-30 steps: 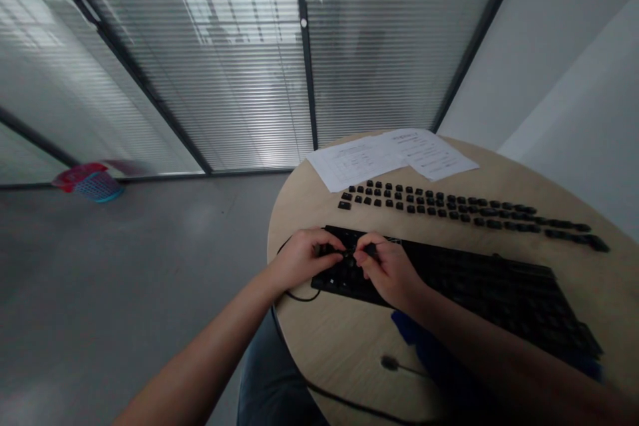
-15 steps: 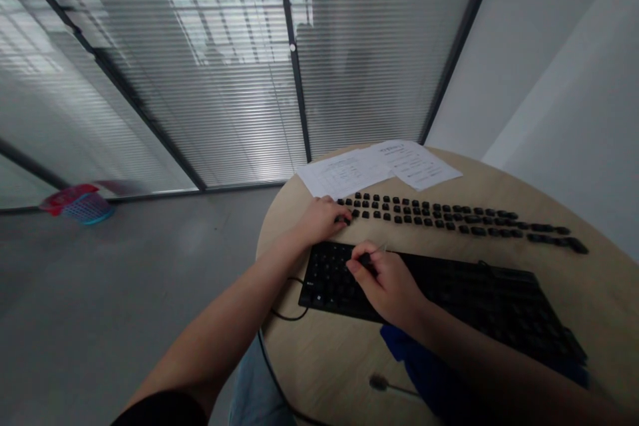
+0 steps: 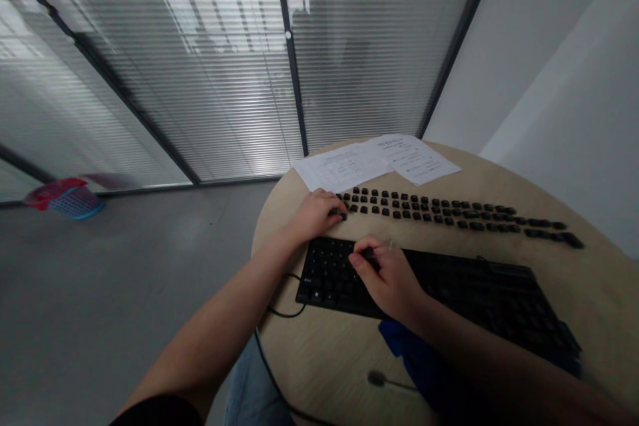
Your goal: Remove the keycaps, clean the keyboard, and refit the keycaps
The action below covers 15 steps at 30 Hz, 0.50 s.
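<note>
My left hand [image 3: 319, 213] is at the left end of the rows of loose keycaps [image 3: 397, 214], its fingers curled down on a black keycap [image 3: 343, 216]. Over the left part of a black keyboard [image 3: 332, 271], my right hand [image 3: 389, 276] is closed in a pinch. It holds a small dark tool, mostly hidden by the fingers, with a thin pale wire [image 3: 392, 244] sticking out above the knuckles. The keyboard's right part lies in shadow, partly behind my right forearm.
Printed paper sheets [image 3: 344, 166] lie at the back of the round wooden table [image 3: 319, 359]. A blue cloth [image 3: 419, 359] and a small brush [image 3: 378, 378] are near the front. A cable [image 3: 287, 314] loops at the left edge. A basket [image 3: 74, 202] stands on the floor.
The view has shifted slightly. My left hand's fingers have settled closer around the keycap at the row's end. My right hand keeps its pinch over the keyboard.
</note>
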Each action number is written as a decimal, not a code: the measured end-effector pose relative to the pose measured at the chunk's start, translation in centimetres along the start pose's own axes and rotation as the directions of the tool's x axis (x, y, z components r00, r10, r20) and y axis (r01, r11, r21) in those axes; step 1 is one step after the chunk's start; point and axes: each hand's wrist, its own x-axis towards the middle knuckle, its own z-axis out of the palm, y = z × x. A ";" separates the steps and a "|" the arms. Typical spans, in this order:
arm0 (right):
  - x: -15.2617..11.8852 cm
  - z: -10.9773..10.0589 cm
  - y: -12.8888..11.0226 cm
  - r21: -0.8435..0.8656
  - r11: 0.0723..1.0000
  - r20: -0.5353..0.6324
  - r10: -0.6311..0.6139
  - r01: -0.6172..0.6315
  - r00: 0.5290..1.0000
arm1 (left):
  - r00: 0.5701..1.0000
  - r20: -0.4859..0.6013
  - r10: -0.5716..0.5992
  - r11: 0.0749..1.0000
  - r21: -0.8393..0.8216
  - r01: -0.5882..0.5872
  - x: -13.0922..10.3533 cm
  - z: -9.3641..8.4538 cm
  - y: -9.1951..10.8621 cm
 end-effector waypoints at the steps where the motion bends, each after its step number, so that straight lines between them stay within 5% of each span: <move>1: 0.1 -0.1 0.1 0.020 1.000 -0.013 0.010 -0.010 1.000 | 1.000 -0.017 -0.004 1.000 -0.012 0.003 -0.2 -0.7 0.2; 8: 1.3 -1.5 0.3 0.303 0.940 -0.030 0.173 -0.156 0.985 | 0.990 0.061 -0.127 0.967 -0.213 0.137 -4.4 -6.1 4.3; 15: 0.2 0.2 1.5 0.275 0.933 0.257 0.161 -0.232 0.953 | 0.972 0.229 -0.055 0.968 -0.225 0.108 -8.6 -4.8 8.1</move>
